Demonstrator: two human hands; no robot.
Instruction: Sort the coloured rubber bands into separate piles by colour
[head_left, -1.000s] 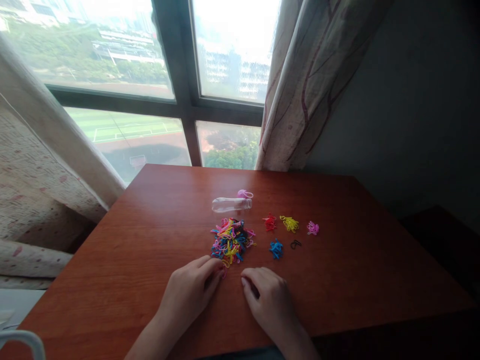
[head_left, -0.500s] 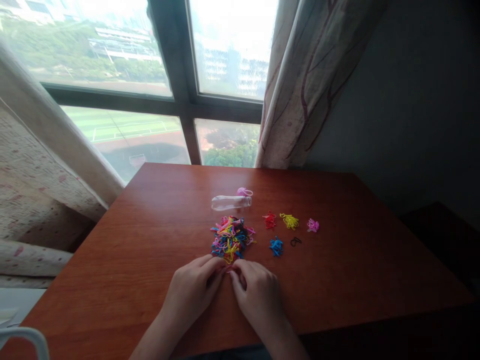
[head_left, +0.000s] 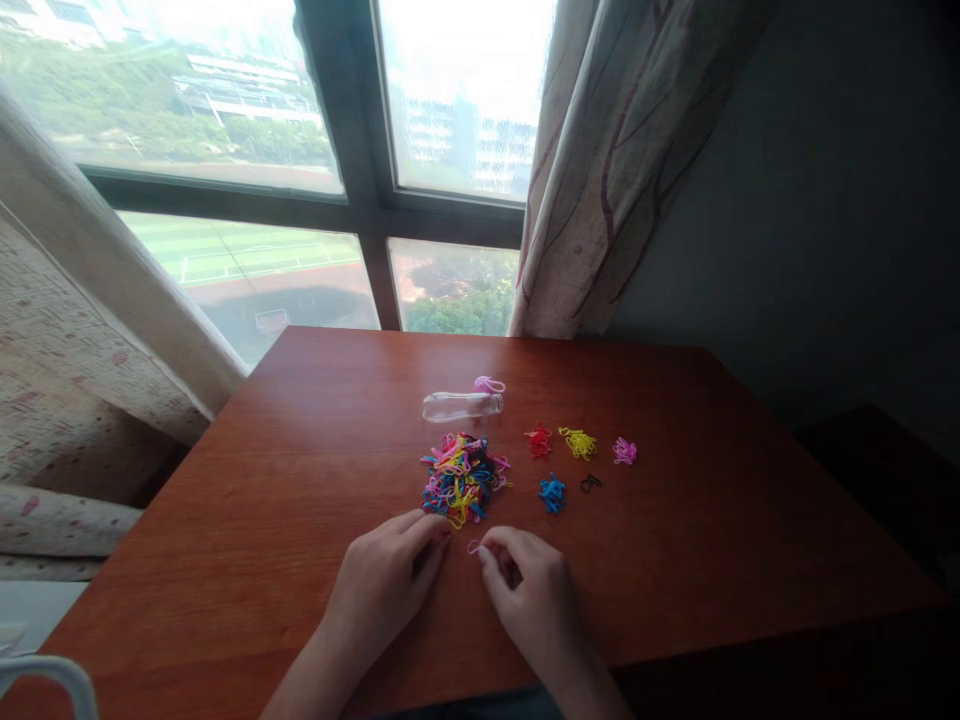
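Now the right hand (head_left: 529, 575) is drawing away from the left hand (head_left: 386, 565) (whose grip I cannot tell), its grip pinching a pink band (head_left: 473, 547), singled out from the mixed heap (head_left: 461, 475), toward the bench's (head_left: 675, 560) near edge.

Worn on the person's head, the one camera is looking forward and down, close over the near edge of the table (head_left: 300, 450), facing the window (head_left: 367, 212) beyond its far edge.
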